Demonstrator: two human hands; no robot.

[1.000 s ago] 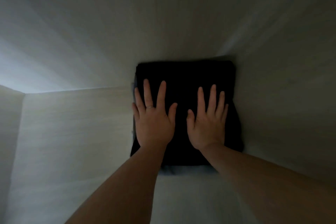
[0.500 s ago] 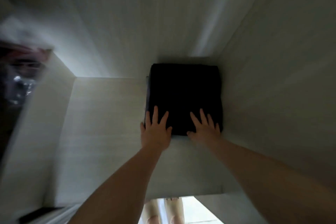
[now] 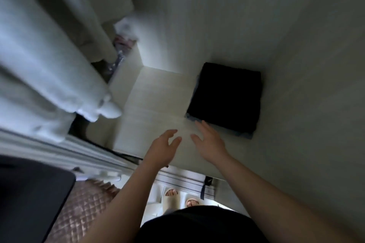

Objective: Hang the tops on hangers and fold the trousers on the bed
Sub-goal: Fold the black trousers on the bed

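A folded pair of black trousers lies on a pale wardrobe shelf, pushed into the back right corner on top of a bluish folded garment whose edge shows at the front. My left hand hovers above the shelf's front part with relaxed fingers and holds nothing. My right hand is beside it, fingers loosely spread, its fingertips just short of the trousers' near left corner, also with nothing in it.
White garments hang at the left, blurred. The wardrobe's right wall stands close to the stack. A pink quilted bed cover and a dark cloth lie at lower left. My sandalled feet show below the shelf edge.
Both hands have come off the black trousers and drawn back toward me. The view has pulled out of the wardrobe, so the hanging clothes, bed and floor now show.
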